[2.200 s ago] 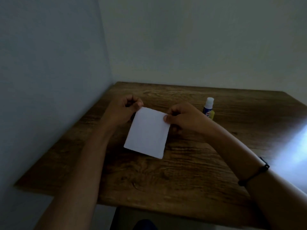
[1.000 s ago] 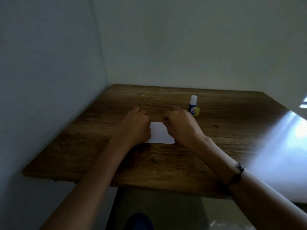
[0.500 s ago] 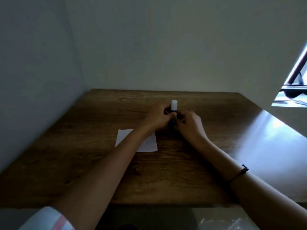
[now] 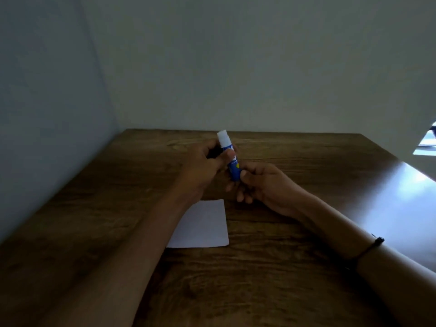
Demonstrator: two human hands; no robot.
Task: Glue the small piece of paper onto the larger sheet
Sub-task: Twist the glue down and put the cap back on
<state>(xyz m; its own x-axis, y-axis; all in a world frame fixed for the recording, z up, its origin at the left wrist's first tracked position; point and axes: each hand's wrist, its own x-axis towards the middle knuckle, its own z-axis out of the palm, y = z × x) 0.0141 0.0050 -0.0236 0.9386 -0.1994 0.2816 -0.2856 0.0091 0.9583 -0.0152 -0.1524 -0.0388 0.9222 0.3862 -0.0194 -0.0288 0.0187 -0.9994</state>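
Paper [image 4: 203,225]: one white sheet lies flat on the table, near the middle, its left part hidden under the left forearm. Whether this is the small piece or the larger sheet cannot be told; only one sheet shows.
Glue stick [image 4: 230,159]: blue tube with a white cap and a yellow mark on the label; held off the table, above and beyond the far edge of the paper, cap end tilted up and away from the person. The cap is on.
Left hand [image 4: 203,164]: fingers curled round the upper part of the glue stick, thumb pressed on the blue tube just under the white cap.
Right hand [image 4: 262,182]: thumb and fingers pinch the lower end of the glue stick from the right; the remaining fingers are curled under it.
Hands together: both grasp the same tube, left above, right below, nearly touching each other.
Table [image 4: 295,267]: dark wood grain, set into a corner between two plain walls; a bright patch of light falls on its right side.
Band [image 4: 372,246]: a thin dark band circles the right wrist.
Window [image 4: 427,147]: a bright sliver shows at the right edge of the view.
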